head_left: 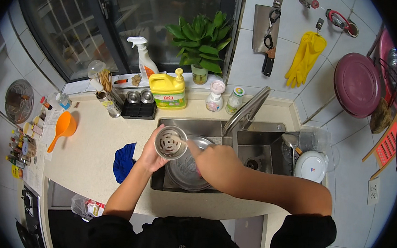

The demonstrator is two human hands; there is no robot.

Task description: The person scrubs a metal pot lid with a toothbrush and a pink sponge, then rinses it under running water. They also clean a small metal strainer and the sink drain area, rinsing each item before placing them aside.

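Two arms (277,188) converging, left hand (150,154) clasping a slotted metal cup (171,143), right hand (216,165) angled leftward, its hold unclear.

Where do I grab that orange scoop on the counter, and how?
By the slim handle of the orange scoop, I'd say, coming from the near side. The handle stretches nearer and leftward from the wide, round end, so it should be easy to hold.

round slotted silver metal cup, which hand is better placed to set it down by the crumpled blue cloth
The left hand, probably: it holds the round slotted silver metal cup and is nearer the crumpled blue cloth. The right hand is farther from the cloth, over the rectangular steel sink.
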